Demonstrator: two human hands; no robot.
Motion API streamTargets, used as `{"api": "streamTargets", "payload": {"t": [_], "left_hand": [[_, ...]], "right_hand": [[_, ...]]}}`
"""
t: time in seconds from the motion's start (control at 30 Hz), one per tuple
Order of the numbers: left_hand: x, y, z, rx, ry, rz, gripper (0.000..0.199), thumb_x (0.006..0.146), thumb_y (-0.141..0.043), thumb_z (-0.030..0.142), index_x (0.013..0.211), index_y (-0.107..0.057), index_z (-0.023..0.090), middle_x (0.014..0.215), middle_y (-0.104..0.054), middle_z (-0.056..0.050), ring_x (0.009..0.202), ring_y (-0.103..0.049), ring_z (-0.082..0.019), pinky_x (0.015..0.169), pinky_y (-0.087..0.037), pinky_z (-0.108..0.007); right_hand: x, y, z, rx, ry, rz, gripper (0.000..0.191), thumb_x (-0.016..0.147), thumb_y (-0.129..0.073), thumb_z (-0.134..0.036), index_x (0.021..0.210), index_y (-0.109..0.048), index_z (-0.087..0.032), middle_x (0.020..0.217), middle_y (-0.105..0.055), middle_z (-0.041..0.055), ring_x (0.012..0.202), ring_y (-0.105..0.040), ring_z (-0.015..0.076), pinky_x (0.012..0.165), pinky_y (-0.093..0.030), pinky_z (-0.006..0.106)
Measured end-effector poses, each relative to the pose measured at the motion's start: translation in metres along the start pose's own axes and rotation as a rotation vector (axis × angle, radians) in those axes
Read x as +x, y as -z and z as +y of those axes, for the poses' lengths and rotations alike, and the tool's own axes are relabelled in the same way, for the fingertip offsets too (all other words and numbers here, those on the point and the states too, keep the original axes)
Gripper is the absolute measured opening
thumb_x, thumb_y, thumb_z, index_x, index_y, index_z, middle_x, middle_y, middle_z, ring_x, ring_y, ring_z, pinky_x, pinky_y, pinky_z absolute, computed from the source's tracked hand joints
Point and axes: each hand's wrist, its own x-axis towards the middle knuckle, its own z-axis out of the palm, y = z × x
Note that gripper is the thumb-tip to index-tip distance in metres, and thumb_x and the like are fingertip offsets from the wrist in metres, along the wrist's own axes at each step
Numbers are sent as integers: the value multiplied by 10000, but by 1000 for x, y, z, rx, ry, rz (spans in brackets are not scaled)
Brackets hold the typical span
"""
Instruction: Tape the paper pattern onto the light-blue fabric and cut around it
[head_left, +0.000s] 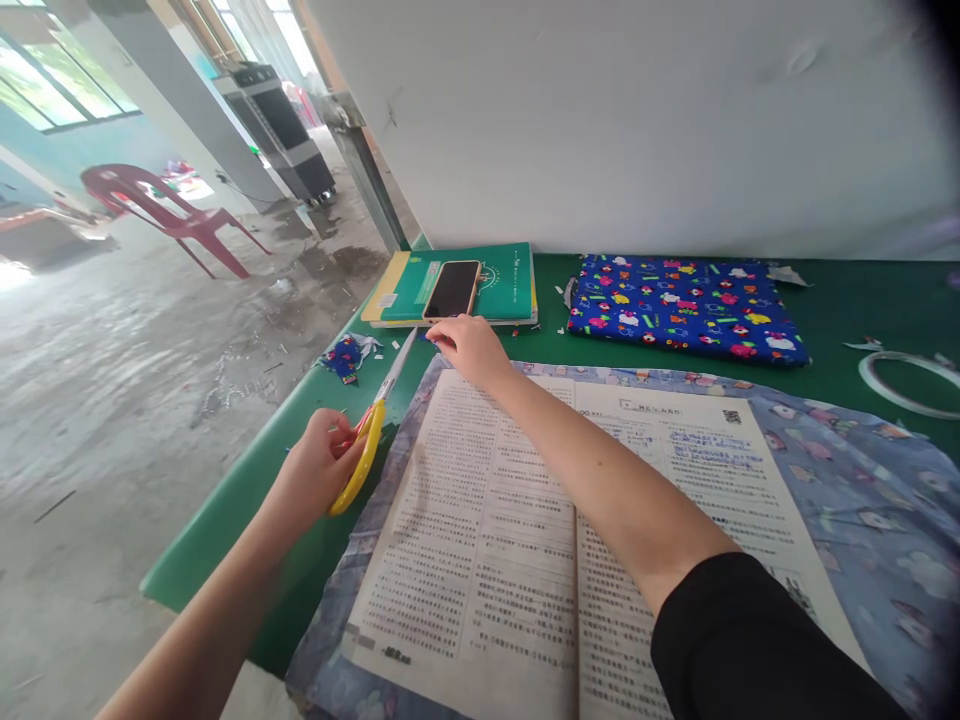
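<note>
Green table: open book on printed cloth, scissors at hand

Table (247, 490): green top, against a pale wall.
Book (450, 510): one, open, pages up, near middle, on a grey-blue printed cloth (892, 540) that shows beyond its left, far and right edges.
Scissors (367, 460): yellow-handled, left of the cloth, blades pointing far. Left hand (322, 460) closed on the handle.
Right hand (472, 345): reaching over the book to the cloth's far left corner, fingers bent; whether they pinch anything, I cannot tell.
Phone (452, 288): on a stack of books (517, 280), far left.
Bundle (686, 308): blue, printed, flat, far side.
Tape roll (868, 382): far right.
Scrap (345, 357): blue, far left; smaller bits scattered.
Progress, by my judgement: some cutting done, going by the scraps; the cloth under the book still flat, its visible margins unfolded.
</note>
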Motion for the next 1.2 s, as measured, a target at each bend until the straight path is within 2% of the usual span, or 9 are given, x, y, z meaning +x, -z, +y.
{"api": "streamTargets", "payload": {"t": [0.33,0.53,0.63,0.73,0.83,0.9,1.0,1.1,1.2], "left_hand": [[-15,7,-20,117,-8,-29,550,658,-681,642,901,-437,214,773,-655,-7,575,-591,-159,478,-419,-232],[-17,4,-15,387,-61,33,484,750,-560,662,941,-464,228,949,-677,-54,731,-647,-215,650,-477,-322],[-19,0,-13,436,-67,70,454,773,-536,648,946,-452,237,983,-674,-55,769,-655,-222,707,-478,-337],[-21,-2,-14,436,-70,75,454,777,-530,648,958,-437,243,1006,-670,-56,767,-656,-223,699,-480,-331],[-21,-2,-17,429,-85,61,456,784,-517,652,973,-430,247,1019,-667,-62,776,-655,-229,700,-480,-335],[-20,-1,-18,424,-99,59,461,781,-518,651,982,-428,246,1024,-665,-69,777,-655,-231,711,-481,-339],[-19,1,-20,422,-113,59,482,767,-526,662,987,-428,245,1019,-663,-84,798,-657,-250,717,-481,-351],[-18,2,-21,403,-131,38,497,760,-526,693,980,-427,258,1012,-657,-93,793,-653,-269,716,-475,-376],[-17,2,-21,340,-129,56,517,726,-564,715,965,-437,274,981,-664,-85,769,-644,-283,702,-465,-398]], "right_hand": [[-2,4,-1,63,-106,27,268,868,-447,-82,918,-694,-173,1054,-675,50,840,-618,158,729,-455,302],[-5,-2,6,53,-124,-43,245,831,-472,-71,857,-690,-178,1028,-695,54,909,-635,179,803,-478,307],[-4,5,3,75,-136,-29,201,829,-510,-96,853,-687,-188,1005,-707,43,895,-641,171,798,-485,298],[1,30,-9,71,-118,64,154,847,-537,-160,909,-673,-197,954,-713,26,837,-640,152,751,-480,282],[2,70,-20,-18,-107,177,118,851,-547,-216,904,-653,-216,878,-698,-2,755,-614,134,716,-455,282],[-4,96,-18,-129,-98,171,111,839,-549,-213,851,-659,-219,843,-682,-3,740,-595,140,698,-439,292],[-25,126,2,-286,-168,76,141,813,-556,-183,828,-692,-218,836,-678,16,772,-603,174,730,-455,337],[-55,148,27,-348,-268,-58,220,771,-558,-93,832,-734,-209,1096,-674,76,1048,-594,256,922,-448,438],[-85,163,31,-316,-341,-53,272,752,-569,-66,874,-755,-223,1299,-583,80,1213,-512,291,1023,-399,484]]}}
